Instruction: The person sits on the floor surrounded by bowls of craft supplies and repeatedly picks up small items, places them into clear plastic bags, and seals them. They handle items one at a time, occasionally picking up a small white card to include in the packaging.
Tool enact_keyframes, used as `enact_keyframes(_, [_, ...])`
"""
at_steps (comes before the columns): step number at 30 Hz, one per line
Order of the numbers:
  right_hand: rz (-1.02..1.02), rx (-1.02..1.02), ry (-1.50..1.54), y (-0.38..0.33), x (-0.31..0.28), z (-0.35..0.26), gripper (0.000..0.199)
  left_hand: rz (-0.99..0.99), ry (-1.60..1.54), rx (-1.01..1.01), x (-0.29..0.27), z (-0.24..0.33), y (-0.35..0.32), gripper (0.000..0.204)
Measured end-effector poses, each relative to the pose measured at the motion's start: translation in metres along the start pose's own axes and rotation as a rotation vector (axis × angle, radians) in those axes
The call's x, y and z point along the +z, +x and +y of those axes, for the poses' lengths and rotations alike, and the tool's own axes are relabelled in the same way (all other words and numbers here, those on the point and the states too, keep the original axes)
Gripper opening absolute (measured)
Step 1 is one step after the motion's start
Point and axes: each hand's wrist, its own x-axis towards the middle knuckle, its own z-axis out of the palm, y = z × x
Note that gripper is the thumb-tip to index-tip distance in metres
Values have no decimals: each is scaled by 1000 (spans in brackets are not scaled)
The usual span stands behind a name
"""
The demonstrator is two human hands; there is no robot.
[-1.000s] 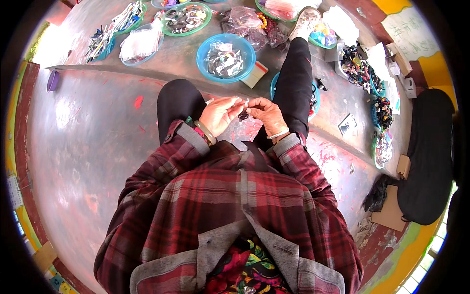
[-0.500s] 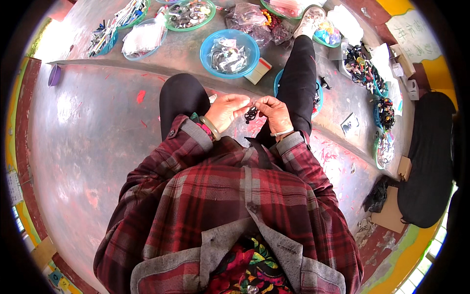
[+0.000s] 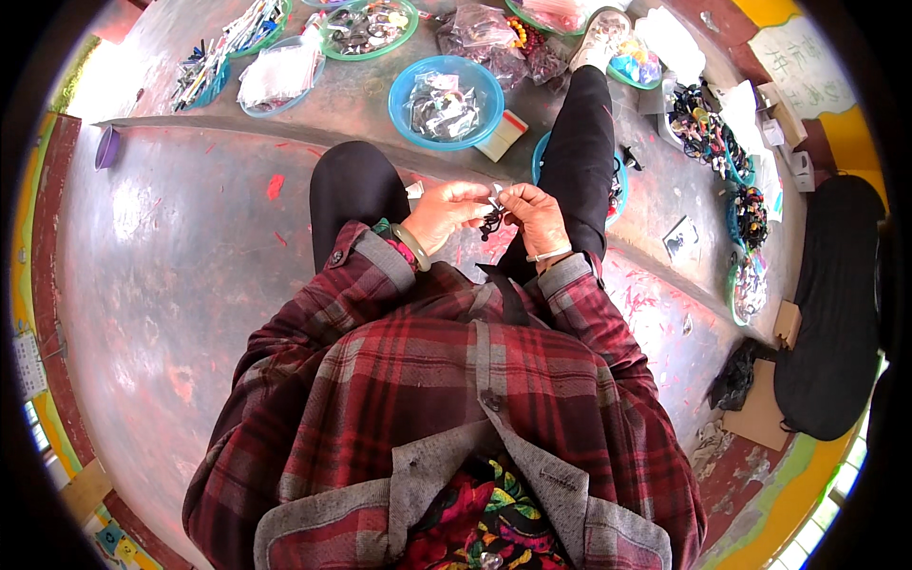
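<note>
Two hands meet above the person's lap, close together between the knees. The left hand (image 3: 446,211) curls inward, its fingers pinched narrow around the upper end of a small dark beaded piece (image 3: 491,223), with something small and white showing at the fingertips. The right hand (image 3: 534,211) faces it, fingers likewise bunched tight on the same piece, so that the dark loop hangs down between the two hands, just over the gap between the black trouser legs. What exactly the white bit is, I cannot tell; it is too small.

A pale green bangle (image 3: 410,247) sits on the left wrist at the cuff of the red plaid shirt (image 3: 456,380), and a thin light band (image 3: 551,255) circles the right wrist.

On the grey floor ahead of the knees stands a blue bowl (image 3: 404,104) holding clear packets with small dark items. A small white box with a red edge (image 3: 502,142) lies just beside that bowl, on its right. Farther off, a green-rimmed dish (image 3: 404,33) holds more small pieces, and a heap of clear plastic bags (image 3: 489,43) lies near it. A second blue bowl (image 3: 543,152) peeks out from behind the right leg. Off to the right, strings of dark beads (image 3: 703,128) lie piled along the floor.
</note>
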Motion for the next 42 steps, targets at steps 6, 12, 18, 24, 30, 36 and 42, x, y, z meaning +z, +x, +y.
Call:
enact_keyframes(6, [11, 5, -34, -1, 1, 0, 4, 79, -43, -11, -1, -3, 2, 22])
enact_keyframes(12, [-6, -17, -38, 2, -5, 6, 2, 90, -183, -8, -5, -5, 2, 16])
enact_keyframes(18, [-31, -57, -91, -1, 0, 2, 4, 74, -210, 19, -3, -4, 3, 15])
enact_keyframes(24, [-5, -33, -128, -2, 0, 2, 6, 64, -194, 4, -4, -5, 3, 16])
enact_keyframes(30, [6, -44, -93, -3, 0, 2, 10, -6, -239, -13, -3, -1, 0, 17])
enact_keyframes(36, [4, -47, -39, -6, 4, -2, 12, 0, -295, -27, -13, -10, 4, 16])
enact_keyframes(42, [-60, -139, -137, -5, -1, 1, 13, -59, -347, 0, -18, -11, 6, 17])
